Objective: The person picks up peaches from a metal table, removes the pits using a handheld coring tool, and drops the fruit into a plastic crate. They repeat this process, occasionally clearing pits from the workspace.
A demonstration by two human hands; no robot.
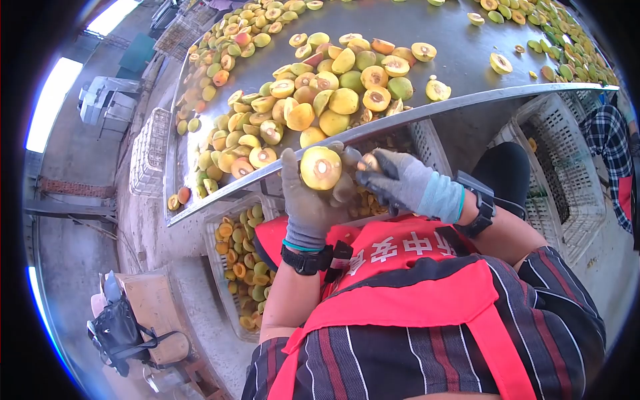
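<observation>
My left hand [313,197], in a grey glove, is closed around a yellow stone-fruit half [321,168]; its cut face is up and the pale pit shows in the middle. Just to the right, my right hand [403,180], in a grey and black glove, is closed on a small brownish-orange fruit piece [367,162]. My right fingertips partly hide that piece, and I cannot make out whether a tool is with it. Both hands are in front of the metal table's edge [393,123], close to a heap of halved and whole yellow-green fruit [343,101].
Below the table on the left stands a crate [230,300] of fruit halves. White plastic crates [579,193] are at the right, near another person's plaid sleeve [610,150]. More fruit [577,50] lies at the table's far right. A black bag [117,330] rests lower left.
</observation>
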